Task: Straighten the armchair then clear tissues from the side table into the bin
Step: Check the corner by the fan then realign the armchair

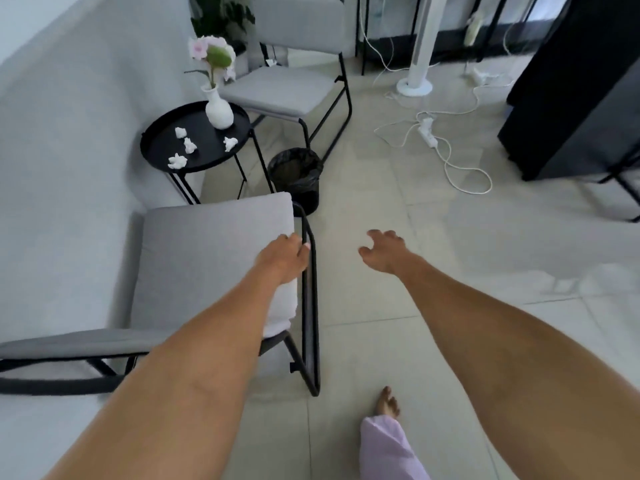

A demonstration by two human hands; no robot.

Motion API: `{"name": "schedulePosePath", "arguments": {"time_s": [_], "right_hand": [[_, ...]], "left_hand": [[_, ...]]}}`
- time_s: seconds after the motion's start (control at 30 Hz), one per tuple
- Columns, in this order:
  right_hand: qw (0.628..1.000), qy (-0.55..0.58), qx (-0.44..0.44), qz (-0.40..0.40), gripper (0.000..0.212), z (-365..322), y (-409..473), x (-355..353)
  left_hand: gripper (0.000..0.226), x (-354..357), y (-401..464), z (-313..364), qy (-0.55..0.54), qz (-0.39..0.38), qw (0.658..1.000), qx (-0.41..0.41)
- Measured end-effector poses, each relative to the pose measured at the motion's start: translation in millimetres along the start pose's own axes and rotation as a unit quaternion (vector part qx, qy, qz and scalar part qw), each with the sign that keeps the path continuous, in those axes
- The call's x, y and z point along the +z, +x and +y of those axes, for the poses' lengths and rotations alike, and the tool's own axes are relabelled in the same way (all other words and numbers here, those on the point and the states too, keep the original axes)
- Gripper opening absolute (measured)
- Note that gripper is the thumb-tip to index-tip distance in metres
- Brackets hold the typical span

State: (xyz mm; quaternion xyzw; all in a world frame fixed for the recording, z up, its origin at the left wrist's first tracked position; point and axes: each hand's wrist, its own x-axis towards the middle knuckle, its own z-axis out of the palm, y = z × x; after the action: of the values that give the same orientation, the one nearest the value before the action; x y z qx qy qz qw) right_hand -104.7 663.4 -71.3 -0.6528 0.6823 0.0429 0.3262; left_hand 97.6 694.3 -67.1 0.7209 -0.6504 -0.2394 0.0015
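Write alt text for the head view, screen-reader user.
A person's left hand grips the black frame of a grey armchair while the right hand hovers open over the tiled floor. Beyond it, a round black side table holds four crumpled tissues and a white vase with a flower; a black-lined bin stands beside the table.

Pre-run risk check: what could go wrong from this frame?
1. The left hand grips the armchair frame; a hard shove could knock the side table and topple the vase.
2. The bin stands right beside the armchair's front corner and may get hit.
3. Four tissues are light and could scatter.
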Motion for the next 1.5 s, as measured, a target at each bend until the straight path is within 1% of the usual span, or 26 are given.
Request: {"name": "schedulePosePath", "arguments": {"time_s": [0.13, 0.27, 0.33, 0.43, 0.57, 0.73, 0.87, 0.93, 1.0, 1.07, 1.17, 1.27, 1.37, 1.43, 1.5], "right_hand": [[0.999, -0.007, 0.038, 0.007, 0.060, 46, 29, -57], [0.998, -0.009, 0.056, 0.024, 0.057, 77, 72, -110], [0.998, -0.013, 0.055, 0.020, 0.057, 82, 92, -132], [0.999, -0.005, 0.052, 0.011, 0.055, 89, 124, -156], [0.998, -0.015, 0.060, -0.001, 0.056, 96, 175, -178], [0.998, -0.025, 0.059, 0.000, 0.055, 84, 257, -226], [0.997, -0.041, 0.058, 0.000, 0.055, 74, 322, -282], [0.998, -0.032, 0.059, 0.014, 0.055, 73, 355, -310], [0.998, -0.030, 0.054, 0.019, 0.055, 73, 380, -332], [0.998, -0.028, 0.054, 0.014, 0.056, 74, 405, -352], [0.997, -0.030, 0.065, 0.009, 0.057, 83, 465, -390], [0.997, -0.047, 0.057, 0.008, 0.057, 87, 523, -423], [0.997, -0.053, 0.045, 0.033, 0.056, 89, 587, -467], [0.997, -0.057, 0.040, 0.021, 0.058, 92, 626, -498], [0.997, -0.066, 0.042, 0.019, 0.057, 91, 665, -525]], "left_hand": [[0.042, 0, 53, 73, 0.015, -0.041, 0.998, 0.038], [0.046, -14, 111, 138, 0.013, -0.031, 0.996, 0.080], [0.047, -19, 140, 157, 0.012, -0.032, 0.996, 0.082], [0.048, -22, 180, 172, 0.011, -0.030, 0.997, 0.068], [0.045, -20, 229, 190, 0.024, -0.036, 0.996, 0.081], [0.045, -47, 320, 205, 0.025, -0.015, 0.998, 0.061], [0.047, -83, 391, 220, 0.052, -0.018, 0.997, 0.049], [0.047, -100, 425, 234, 0.063, -0.011, 0.997, 0.049], [0.047, -111, 456, 250, 0.070, -0.023, 0.996, 0.059], [0.049, -119, 489, 265, 0.088, -0.030, 0.993, 0.076], [0.052, -132, 557, 294, 0.103, -0.043, 0.991, 0.078], [0.053, -144, 614, 325, 0.111, -0.035, 0.990, 0.077], [0.051, -155, 680, 360, 0.120, -0.023, 0.990, 0.077], [0.052, -162, 716, 381, 0.094, -0.042, 0.992, 0.070], [0.051, -170, 749, 394, 0.083, -0.043, 0.993, 0.069]]}}
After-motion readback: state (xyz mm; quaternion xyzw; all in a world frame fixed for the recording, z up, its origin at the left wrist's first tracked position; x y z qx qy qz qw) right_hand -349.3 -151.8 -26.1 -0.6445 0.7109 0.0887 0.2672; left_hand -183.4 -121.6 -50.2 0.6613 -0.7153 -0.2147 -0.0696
